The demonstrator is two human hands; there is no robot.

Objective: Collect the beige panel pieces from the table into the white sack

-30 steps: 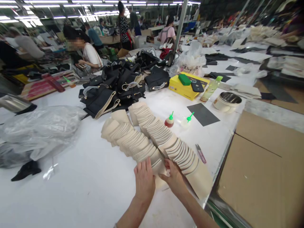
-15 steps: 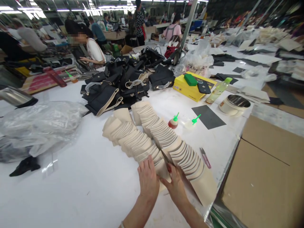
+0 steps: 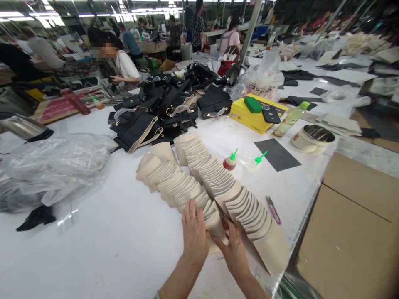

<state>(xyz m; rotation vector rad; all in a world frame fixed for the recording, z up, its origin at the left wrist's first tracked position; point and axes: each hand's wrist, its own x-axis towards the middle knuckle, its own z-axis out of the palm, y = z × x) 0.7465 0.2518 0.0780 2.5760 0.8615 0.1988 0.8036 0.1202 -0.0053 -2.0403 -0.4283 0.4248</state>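
Wide white table [image 3: 109,249], with a brown cardboard carton [image 3: 349,232] off its right edge. On the table are two fanned rows of cream curved-edge cut pieces [image 3: 218,178], their near ends at the person's side.

Left hand [image 3: 195,234] lies flat, fingers straight, pressing the near end of the left row. Right hand [image 3: 235,249] curls onto the nearest piece between the rows, thumb on top. It looks like a pinch, but I can't confirm.

Risks, my read:
- A sideways shove breaks the overlap and the fan slides apart.
- The big front piece lies right at the table edge and could drop off.
- The red squeeze bottle with green nozzle [image 3: 230,162] stands just beside the right row. A knock could stain the cream.
- The pink snips [image 3: 274,210] are also near.

Versus a second ago: the view swings slightly, the rows are unchanged, and both hands are on the same near end. The right thumb is now closer to the left hand.
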